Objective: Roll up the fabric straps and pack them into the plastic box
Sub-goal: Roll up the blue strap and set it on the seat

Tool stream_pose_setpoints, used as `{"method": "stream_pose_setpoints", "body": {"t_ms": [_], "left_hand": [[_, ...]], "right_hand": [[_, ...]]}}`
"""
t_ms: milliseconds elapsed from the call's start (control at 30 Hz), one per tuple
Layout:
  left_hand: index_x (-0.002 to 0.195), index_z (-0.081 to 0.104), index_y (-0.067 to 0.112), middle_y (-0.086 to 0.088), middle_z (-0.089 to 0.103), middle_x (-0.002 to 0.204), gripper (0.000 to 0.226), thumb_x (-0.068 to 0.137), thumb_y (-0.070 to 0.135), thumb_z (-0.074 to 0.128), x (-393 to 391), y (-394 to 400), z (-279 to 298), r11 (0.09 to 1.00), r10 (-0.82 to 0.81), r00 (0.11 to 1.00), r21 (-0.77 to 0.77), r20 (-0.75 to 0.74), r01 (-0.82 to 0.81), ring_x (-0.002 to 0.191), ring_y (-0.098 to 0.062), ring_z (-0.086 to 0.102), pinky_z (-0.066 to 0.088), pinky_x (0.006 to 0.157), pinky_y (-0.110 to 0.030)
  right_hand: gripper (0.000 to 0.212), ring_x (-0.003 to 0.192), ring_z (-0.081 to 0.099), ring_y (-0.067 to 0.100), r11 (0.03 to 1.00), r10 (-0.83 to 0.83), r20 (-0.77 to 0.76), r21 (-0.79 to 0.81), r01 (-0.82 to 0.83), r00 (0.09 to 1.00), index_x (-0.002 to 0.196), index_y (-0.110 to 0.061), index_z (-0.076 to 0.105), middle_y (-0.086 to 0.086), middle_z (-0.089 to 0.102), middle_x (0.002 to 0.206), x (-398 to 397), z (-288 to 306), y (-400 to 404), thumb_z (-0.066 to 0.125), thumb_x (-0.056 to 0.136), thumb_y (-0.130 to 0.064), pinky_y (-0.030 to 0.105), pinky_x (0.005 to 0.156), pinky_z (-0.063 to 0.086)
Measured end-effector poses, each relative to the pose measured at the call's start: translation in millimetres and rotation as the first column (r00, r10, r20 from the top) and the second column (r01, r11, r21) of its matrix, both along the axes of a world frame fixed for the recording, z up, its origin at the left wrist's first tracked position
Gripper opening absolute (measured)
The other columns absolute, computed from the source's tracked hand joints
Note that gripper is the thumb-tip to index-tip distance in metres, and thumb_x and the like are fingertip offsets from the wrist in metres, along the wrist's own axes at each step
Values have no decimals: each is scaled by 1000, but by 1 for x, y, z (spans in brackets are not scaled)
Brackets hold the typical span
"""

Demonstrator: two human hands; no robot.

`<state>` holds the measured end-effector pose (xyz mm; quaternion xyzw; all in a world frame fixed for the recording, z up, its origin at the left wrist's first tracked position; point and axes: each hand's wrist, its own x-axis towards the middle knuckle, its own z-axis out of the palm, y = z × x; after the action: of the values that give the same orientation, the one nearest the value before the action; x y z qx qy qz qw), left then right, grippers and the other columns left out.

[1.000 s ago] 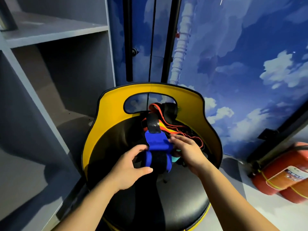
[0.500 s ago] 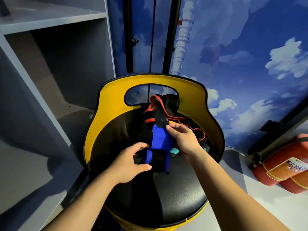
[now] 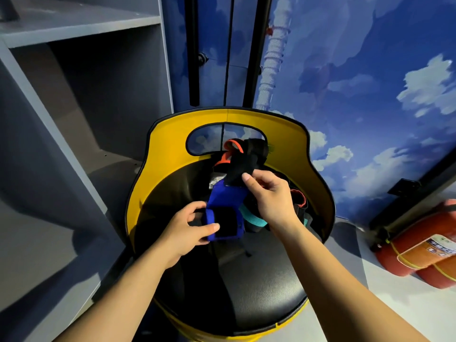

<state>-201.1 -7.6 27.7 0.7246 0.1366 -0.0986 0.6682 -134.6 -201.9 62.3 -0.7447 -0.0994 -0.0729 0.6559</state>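
Observation:
A blue and black fabric strap (image 3: 225, 201) is partly rolled above the black seat of a yellow-backed chair (image 3: 170, 154). My left hand (image 3: 187, 228) grips the rolled end of it between thumb and fingers. My right hand (image 3: 269, 193) pinches the strap's loose black end, held up and stretched away from the roll. Behind the hands lies a pile of other straps (image 3: 246, 149), orange, black and teal, against the chair back. No plastic box shows in this view.
Grey shelving (image 3: 81, 95) stands at the left. Two red fire extinguishers (image 3: 419, 250) lie on the floor at the right. A wall painted with blue sky and clouds rises behind the chair.
My right hand has lifted the strap's free end higher and further back, showing its black tail. The left hand holds the roll in much the same place.

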Motion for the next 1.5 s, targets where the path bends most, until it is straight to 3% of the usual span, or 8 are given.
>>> {"method": "stream_pose_setpoints", "body": {"t_ms": [100,300,433,600,967,1133,1267,1500], "left_hand": [[132,56,27,-3,62,121,60,82,1,78,6,3,1,984,110,994,-139,-25,-112,104,-28,69,62,81,-44],[125,60,21,-9,69,123,49,83,0,75,16,7,4,906,259,963,-328,-67,-267,108,-31,69,58,89,-49],[127,60,18,-7,69,120,48,84,-2,73,20,9,9,861,330,941,-384,-74,-332,107,-30,69,58,88,-48],[127,63,16,-9,65,126,40,91,-2,63,24,10,16,794,368,923,-478,-111,-374,111,-34,65,59,83,-47],[105,64,10,-20,54,115,12,92,8,65,11,-12,45,657,305,897,-611,-321,-442,107,-36,61,56,88,-50],[122,61,5,-27,51,129,36,87,10,71,9,-8,43,700,230,898,-578,-374,-420,104,-42,68,61,80,-51],[130,53,1,-32,53,129,50,86,11,73,9,-2,44,692,180,899,-598,-400,-405,91,-46,72,60,77,-56],[126,54,0,-32,58,124,36,94,11,64,6,-4,47,693,147,901,-608,-408,-388,90,-47,72,54,89,-61]], "right_hand": [[6,86,62,8,1000,-13,35,-12,14,999,82,-19,74,3,66,89,-4,8,1,77,87,-17,26,78,48],[13,73,66,14,913,335,-170,301,-275,927,101,-5,68,10,74,88,-23,18,11,57,96,0,21,69,52],[31,83,67,23,848,439,-307,454,-275,845,97,-6,68,20,71,100,-23,16,10,50,85,-27,27,75,50],[9,78,57,18,955,295,-281,80,-285,913,89,-14,67,4,61,79,-30,0,11,72,89,-6,30,77,45],[36,53,48,3,974,218,-341,24,-223,914,79,-15,41,-12,50,55,-27,-26,4,71,89,1,18,58,42],[41,62,54,17,971,107,-179,-190,-141,978,72,-23,41,1,56,64,-25,-34,2,80,84,-25,32,62,40],[43,57,34,4,965,25,-5,-262,-26,1000,70,-20,40,-11,44,61,-32,-29,2,81,84,-24,21,56,32],[45,56,35,6,969,-53,80,-235,71,995,69,-16,45,-7,45,60,-34,-28,-3,84,77,-37,21,53,32]]}}
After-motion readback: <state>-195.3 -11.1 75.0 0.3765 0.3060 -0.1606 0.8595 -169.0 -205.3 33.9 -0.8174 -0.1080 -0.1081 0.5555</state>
